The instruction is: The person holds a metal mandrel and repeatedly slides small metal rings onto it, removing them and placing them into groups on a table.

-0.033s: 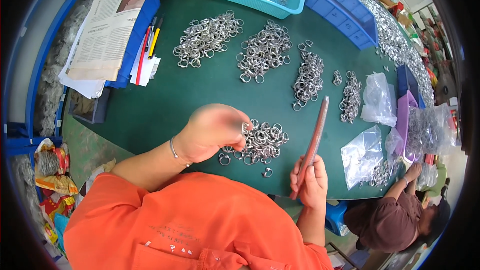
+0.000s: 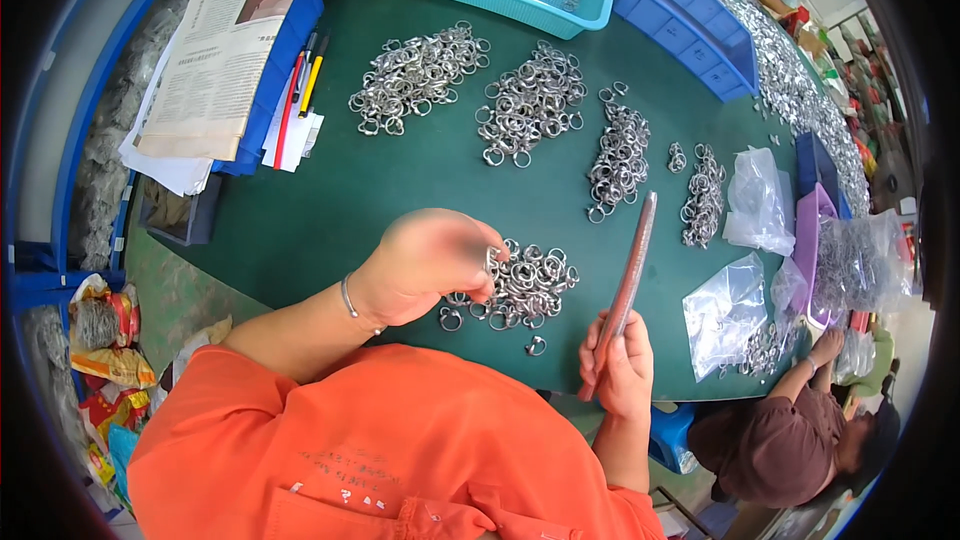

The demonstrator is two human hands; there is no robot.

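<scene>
My left hand [image 2: 425, 265] hovers at the left edge of a near pile of silver rings [image 2: 535, 285]. Its thumb and fingertips pinch a single ring [image 2: 491, 259], seen partly edge-on; part of the hand is blurred. In my right hand [image 2: 622, 365] a tapered metal ring mandrel [image 2: 632, 265] is gripped by its thick lower end, with the thin tip pointing up and away. The mandrel is bare of rings. One loose ring [image 2: 536, 345] lies on the green table between the near pile and my right hand.
Farther back lie more ring piles [image 2: 420, 75], a turquoise basket [image 2: 510, 15] and a blue bin [image 2: 690, 30]. Newspaper [image 2: 215, 60] and pens [image 2: 311, 87] occupy the left. Plastic bags [image 2: 722, 315] and a purple basket [image 2: 808, 230] stand right, near a co-worker [image 2: 780, 440].
</scene>
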